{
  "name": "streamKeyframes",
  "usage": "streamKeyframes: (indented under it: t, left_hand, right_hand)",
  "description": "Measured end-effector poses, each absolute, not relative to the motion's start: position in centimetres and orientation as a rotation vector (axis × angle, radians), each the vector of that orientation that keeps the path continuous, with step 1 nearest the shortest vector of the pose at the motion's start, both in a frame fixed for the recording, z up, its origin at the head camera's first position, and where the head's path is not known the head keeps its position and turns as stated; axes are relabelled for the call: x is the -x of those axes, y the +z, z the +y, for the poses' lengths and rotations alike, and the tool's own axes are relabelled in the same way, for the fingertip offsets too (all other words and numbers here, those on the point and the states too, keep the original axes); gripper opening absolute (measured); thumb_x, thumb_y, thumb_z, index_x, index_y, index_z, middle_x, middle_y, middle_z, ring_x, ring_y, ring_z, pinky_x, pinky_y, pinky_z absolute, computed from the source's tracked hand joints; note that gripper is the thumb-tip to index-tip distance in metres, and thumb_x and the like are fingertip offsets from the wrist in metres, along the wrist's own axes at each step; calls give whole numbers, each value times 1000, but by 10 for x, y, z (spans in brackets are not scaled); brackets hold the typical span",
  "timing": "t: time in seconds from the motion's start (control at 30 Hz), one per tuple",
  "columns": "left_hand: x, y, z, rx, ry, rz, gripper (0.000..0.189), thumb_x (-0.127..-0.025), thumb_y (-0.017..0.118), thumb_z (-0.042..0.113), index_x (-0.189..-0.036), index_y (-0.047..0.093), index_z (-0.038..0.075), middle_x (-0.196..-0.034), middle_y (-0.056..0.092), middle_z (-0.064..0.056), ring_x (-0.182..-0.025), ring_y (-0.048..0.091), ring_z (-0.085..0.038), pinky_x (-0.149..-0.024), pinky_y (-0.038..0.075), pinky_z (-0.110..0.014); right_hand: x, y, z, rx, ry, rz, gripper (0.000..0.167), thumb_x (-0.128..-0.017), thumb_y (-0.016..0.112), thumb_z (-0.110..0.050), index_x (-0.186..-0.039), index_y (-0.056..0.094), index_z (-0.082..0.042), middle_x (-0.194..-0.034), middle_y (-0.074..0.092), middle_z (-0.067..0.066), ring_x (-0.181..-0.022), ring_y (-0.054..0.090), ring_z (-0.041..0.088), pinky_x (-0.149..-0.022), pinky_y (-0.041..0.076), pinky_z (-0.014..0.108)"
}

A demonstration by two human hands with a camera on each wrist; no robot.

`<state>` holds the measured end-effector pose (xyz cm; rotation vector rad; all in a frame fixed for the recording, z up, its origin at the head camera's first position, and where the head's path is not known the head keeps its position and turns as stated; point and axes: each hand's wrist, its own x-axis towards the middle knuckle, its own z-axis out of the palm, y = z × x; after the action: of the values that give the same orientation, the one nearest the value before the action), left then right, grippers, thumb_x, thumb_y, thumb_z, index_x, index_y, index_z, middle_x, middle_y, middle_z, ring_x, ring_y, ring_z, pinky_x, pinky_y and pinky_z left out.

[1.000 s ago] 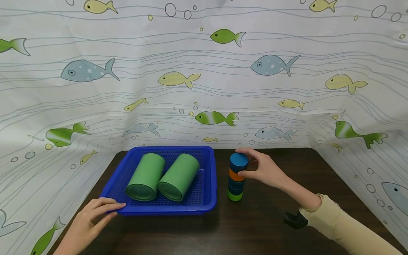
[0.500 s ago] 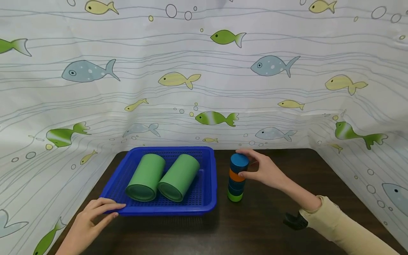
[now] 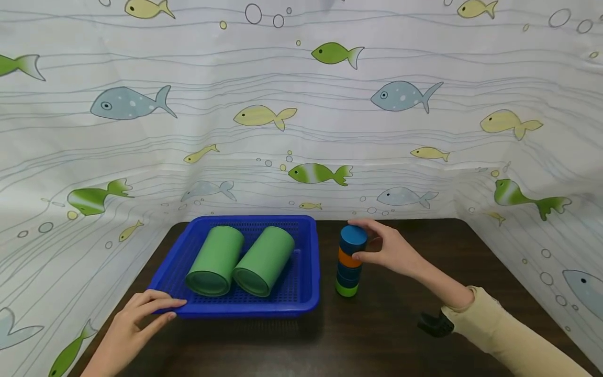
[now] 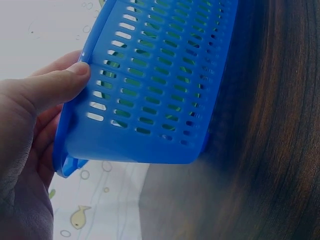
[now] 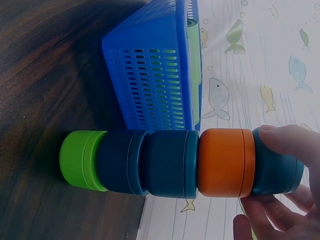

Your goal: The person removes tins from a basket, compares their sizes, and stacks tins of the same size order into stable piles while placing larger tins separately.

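Observation:
Small round jars stand stacked in one upright column on the table, right of a blue plastic basket (image 3: 245, 310). From the bottom come a lime green jar (image 5: 80, 160), two dark blue jars (image 5: 167, 162), an orange jar (image 5: 225, 162) and a blue jar (image 5: 275, 175) on top. My right hand (image 3: 393, 252) holds that top jar between thumb and fingers. At the basket's near left corner my left hand (image 3: 134, 324) grips the rim, thumb on the outer side in the left wrist view. Two light green cylinders (image 3: 218, 256) lie side by side in the basket.
Behind and on both sides, a white sheet (image 3: 301, 136) printed with fish encloses the dark wooden table (image 3: 377, 335). A small black object (image 3: 435, 324) sits at the right sleeve's cuff (image 3: 464, 309).

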<state>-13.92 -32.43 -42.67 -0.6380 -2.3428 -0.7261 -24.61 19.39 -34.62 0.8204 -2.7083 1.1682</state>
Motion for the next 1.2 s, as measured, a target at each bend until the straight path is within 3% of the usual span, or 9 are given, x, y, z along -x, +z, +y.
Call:
streamKeyframes:
  t: [0.07,0.3,0.53,0.9,1.2]
  left_hand:
    - [140,-426,-324,633,-729,-2343,49,-67,82,-8,-102,77,25,-97,62,15,-101,46,10,-86,33,-4]
    - [139,-428,-324,651,-722,-2326,50,-65,82,-9,-102,77,25,-98,63,15,-102,45,9,-89,31,-3]
    - [140,-430,-325,658,-743,-2319,50,-66,82,-10,-103,77,23,-99,62,14,-101,46,8,-90,30,-3]
    - [140,-426,-324,670,-701,-2322,53,-64,82,-11,-103,77,26,-99,62,17,-101,46,8,-89,30,-4]
    - [140,-426,-324,690,-725,-2327,52,-66,81,-11,-104,76,24,-100,62,16,-100,47,8,-88,32,-4]
  right_hand:
    - [247,-346,195,-823,1165,-2705,66,-84,80,-27,-143,50,-20,-127,64,9,-105,63,24,-85,56,31]
    - [248,-345,195,-842,1177,-2708,67,-84,80,-26,-143,49,-18,-125,65,10,-105,63,26,-88,56,46]
    - [249,-345,195,-844,1178,-2714,68,-84,80,-26,-144,48,-18,-124,65,10,-104,63,22,-87,56,41]
    - [250,-344,195,-883,1181,-2714,71,-84,80,-26,-145,46,-17,-128,62,9,-106,62,21,-91,55,45]
    - [252,-329,192,-932,1113,-2731,79,-83,80,-34,-149,40,-19,-143,55,3,-123,56,22,-100,50,44]
